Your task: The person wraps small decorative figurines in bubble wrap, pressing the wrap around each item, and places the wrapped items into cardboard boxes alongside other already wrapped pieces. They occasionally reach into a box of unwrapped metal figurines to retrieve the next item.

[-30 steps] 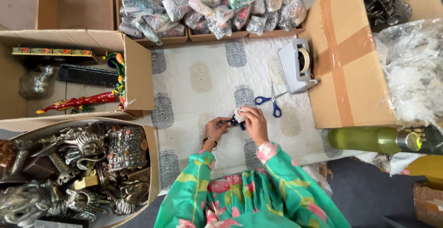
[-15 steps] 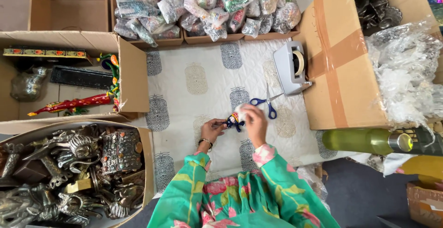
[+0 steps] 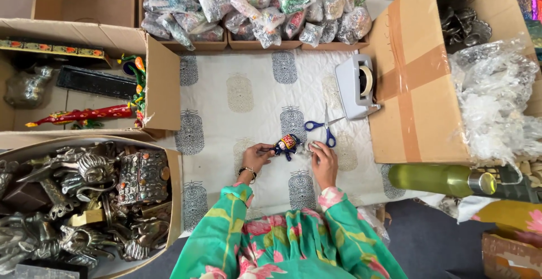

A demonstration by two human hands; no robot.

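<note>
- The left hand point(image 3: 257, 157) pinches a small dark-blue fabric doll with a bright patterned top point(image 3: 286, 143), which sits on the white quilted printed cloth point(image 3: 248, 95) at the centre.
- The right hand point(image 3: 323, 160), at the doll's 3 o'clock, closes on a crumpled clear wrap point(image 3: 306, 148); how tightly cannot be told.
- The step looks like wrapping the doll.
- Blue-handled scissors point(image 3: 322, 128) and a grey tape dispenser point(image 3: 355, 87) lie at 1 o'clock.
- Clear plastic packets of colourful trinkets point(image 3: 254, 2) fill brown cardboard boxes at 12 o'clock.
- A brown carton with a tape stripe point(image 3: 415, 81) stands at 3 o'clock.
</note>
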